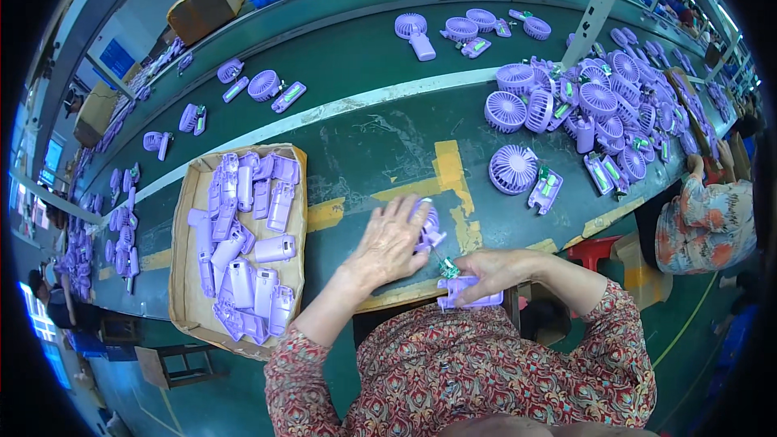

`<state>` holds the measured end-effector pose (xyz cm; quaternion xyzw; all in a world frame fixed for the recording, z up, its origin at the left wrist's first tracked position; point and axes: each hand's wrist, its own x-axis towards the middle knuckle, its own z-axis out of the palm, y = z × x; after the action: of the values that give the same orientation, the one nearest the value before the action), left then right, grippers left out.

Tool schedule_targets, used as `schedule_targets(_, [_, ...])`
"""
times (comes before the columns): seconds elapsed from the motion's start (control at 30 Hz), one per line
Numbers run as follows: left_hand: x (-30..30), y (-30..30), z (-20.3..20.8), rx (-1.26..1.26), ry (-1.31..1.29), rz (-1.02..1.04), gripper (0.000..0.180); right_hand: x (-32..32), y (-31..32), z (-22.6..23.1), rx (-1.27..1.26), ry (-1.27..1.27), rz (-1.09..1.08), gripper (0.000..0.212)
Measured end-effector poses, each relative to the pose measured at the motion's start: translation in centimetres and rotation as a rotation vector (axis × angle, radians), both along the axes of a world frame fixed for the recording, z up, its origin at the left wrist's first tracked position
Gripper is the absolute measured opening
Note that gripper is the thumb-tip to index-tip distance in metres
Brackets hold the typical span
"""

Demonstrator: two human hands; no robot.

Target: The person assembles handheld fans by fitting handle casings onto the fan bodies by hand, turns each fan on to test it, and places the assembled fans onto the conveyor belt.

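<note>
My left hand (385, 241) curls over a purple handheld fan head (430, 231) near the table's front edge; its palm and fingers hide most of the fan. Close beside it, my right hand (500, 269) grips a purple fan handle shell (477, 299) between thumb and fingers. A small green circuit board (447, 269) shows between the two hands, by the shell's upper end. Left of my left hand stands a shallow cardboard box (180, 275) with many purple handle shells (275, 248) lying loose in it. To the right, a fan head (513, 169) lies beside an opened handle (545, 189).
A large heap of purple fans (599, 101) covers the table's right side. Beyond a pale strip (340, 103), a green conveyor belt (348, 57) carries spaced fan parts. A metal post (597, 12) rises at the right. A co-worker (704, 226) sits at the far right.
</note>
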<state>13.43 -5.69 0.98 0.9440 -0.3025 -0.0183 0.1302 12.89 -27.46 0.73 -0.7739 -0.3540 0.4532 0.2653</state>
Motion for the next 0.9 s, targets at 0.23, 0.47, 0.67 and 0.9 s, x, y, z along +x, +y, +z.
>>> schedule_targets(0.23, [-3.1,1.6,2.6,-0.025,0.188,0.085,0.040,1.5,-3.0,0.9,0.031,-0.248,-0.711,0.039])
schedule_targets(0.47, [-4.3,5.3,0.3,-0.645,0.430,0.445,0.052,0.9,-2.5,-0.2,0.472,0.430,-0.846,0.038])
schedule_targets(0.67, [-5.2,5.3,0.4,-1.562,0.462,0.448,0.066,-0.1,-0.3,-2.0,0.506,0.645,-0.961,0.041])
schedule_targets(0.9, [-4.7,3.5,0.4,-1.513,0.389,0.504,0.059,-3.0,2.8,-3.5,0.553,0.685,-0.867,0.026])
